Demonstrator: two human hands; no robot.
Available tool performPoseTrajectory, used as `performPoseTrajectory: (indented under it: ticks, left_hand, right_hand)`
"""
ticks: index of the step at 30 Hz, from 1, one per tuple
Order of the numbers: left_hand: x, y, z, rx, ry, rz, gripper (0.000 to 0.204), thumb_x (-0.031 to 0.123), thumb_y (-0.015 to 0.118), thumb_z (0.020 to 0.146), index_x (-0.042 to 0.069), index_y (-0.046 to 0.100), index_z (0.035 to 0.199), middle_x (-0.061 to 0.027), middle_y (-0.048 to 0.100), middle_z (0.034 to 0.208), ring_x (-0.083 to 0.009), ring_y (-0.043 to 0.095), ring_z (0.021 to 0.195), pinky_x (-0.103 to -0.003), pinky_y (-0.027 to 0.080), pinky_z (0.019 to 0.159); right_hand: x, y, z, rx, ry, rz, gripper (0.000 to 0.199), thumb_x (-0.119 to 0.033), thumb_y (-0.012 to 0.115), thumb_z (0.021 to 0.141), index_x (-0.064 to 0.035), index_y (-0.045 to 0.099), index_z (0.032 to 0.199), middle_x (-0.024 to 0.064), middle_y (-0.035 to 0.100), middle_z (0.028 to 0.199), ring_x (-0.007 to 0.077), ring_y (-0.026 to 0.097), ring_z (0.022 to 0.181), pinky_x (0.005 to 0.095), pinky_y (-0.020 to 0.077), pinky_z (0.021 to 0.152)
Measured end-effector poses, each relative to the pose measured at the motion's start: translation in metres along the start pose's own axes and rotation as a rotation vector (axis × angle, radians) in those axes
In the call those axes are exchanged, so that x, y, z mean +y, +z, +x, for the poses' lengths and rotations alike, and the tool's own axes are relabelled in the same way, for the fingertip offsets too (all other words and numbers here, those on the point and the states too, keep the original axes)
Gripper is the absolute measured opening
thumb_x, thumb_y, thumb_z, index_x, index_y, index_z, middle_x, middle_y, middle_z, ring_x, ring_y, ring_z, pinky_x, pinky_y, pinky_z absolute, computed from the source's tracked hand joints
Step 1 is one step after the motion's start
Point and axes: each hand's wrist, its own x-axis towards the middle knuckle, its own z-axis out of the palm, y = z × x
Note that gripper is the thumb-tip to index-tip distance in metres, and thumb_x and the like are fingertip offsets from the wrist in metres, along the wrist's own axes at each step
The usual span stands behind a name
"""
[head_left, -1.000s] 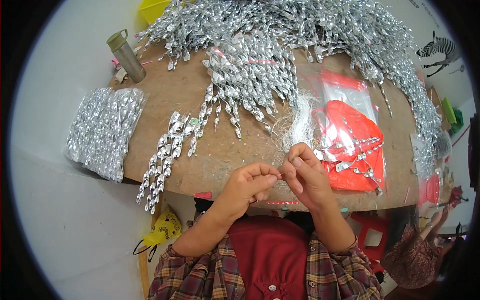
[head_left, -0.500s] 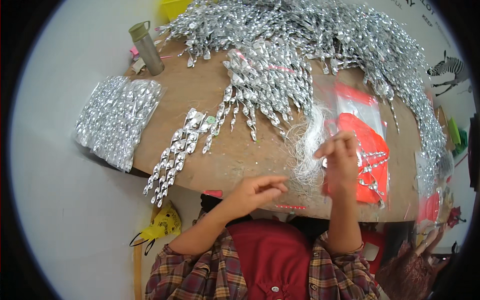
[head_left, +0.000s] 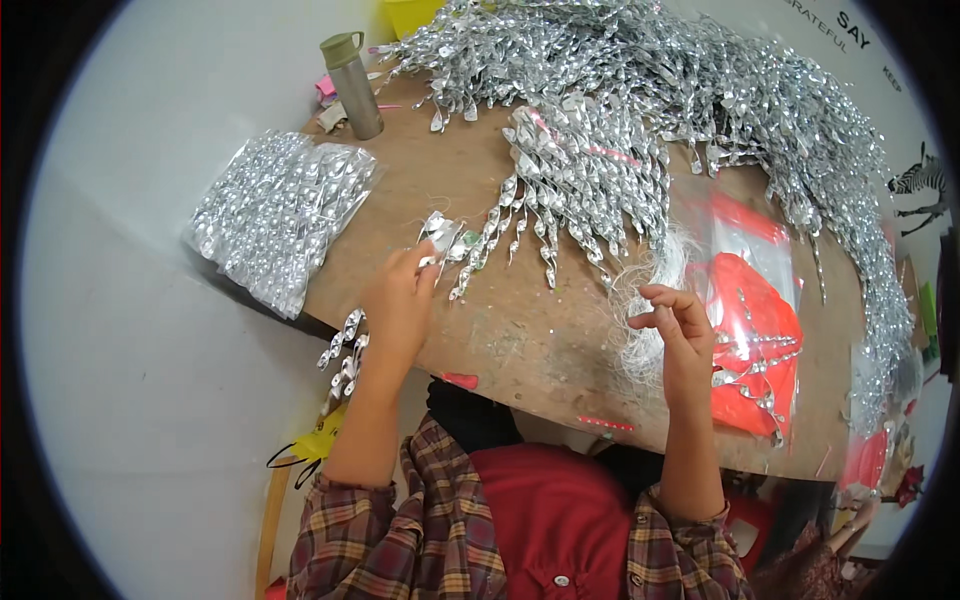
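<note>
My left hand (head_left: 398,300) lies over a small bundle of silver twisted foil strips (head_left: 347,352), its fingers closed at their upper end. The hand and forearm hide the middle of the bundle; the lower tips hang past the table's near edge. Held above the table, my right hand (head_left: 682,335) has bent fingers with gaps between them, and nothing shows in it. Just beside those fingers lies a loose hank of white thread (head_left: 645,350). A larger pile of silver foil strips (head_left: 585,180) rests farther back, between the two hands.
A bagged stack of silver strips (head_left: 280,215) sits at the table's left edge, near a metal bottle (head_left: 352,90). A great heap of foil strips (head_left: 640,60) curves along the back and right. Red plastic bags (head_left: 755,340) lie right of my right hand.
My left hand has moved left and away from me, onto the small bundle of foil strips. My right hand's fingers have spread somewhat. The whole view has shifted.
</note>
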Motion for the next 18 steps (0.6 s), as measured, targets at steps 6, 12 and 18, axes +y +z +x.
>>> performPoseTrajectory:
  ticks: [6, 12, 18]
  left_hand:
    - [-0.024, 0.033, 0.027, 0.035, 0.215, 0.335, 0.033, 0.013, 0.065, 0.075, 0.006, 0.061, 0.106, -0.0097, 0.061, 0.089, -0.0306, 0.056, 0.080, -0.041, 0.043, 0.072]
    - [-0.013, 0.052, 0.023, 0.103, 0.358, 0.368, 0.027, 0.016, 0.066, 0.073, 0.010, 0.062, 0.099, -0.0067, 0.059, 0.095, -0.0281, 0.051, 0.092, -0.040, 0.039, 0.076]
    - [0.012, 0.090, 0.069, -0.013, 0.379, 0.439, 0.026, 0.021, 0.066, 0.073, 0.012, 0.061, 0.097, -0.0080, 0.062, 0.089, -0.0277, 0.053, 0.091, -0.044, 0.037, 0.078]
  right_hand:
    - [0.003, -0.006, -0.008, 0.024, 0.045, -0.045, 0.012, -0.009, 0.050, 0.089, -0.0012, 0.055, 0.098, 0.0109, 0.058, 0.104, 0.0169, 0.060, 0.079, 0.0287, 0.0474, 0.075]
    - [0.011, -0.016, -0.012, 0.062, 0.051, -0.088, 0.012, -0.009, 0.051, 0.089, -0.0008, 0.054, 0.097, 0.0093, 0.060, 0.097, 0.0147, 0.059, 0.076, 0.0272, 0.0464, 0.073]
    - [0.014, -0.004, -0.018, 0.019, 0.105, -0.050, 0.009, -0.009, 0.052, 0.089, -0.0013, 0.054, 0.093, 0.0075, 0.060, 0.086, 0.0126, 0.057, 0.072, 0.0259, 0.0460, 0.071]
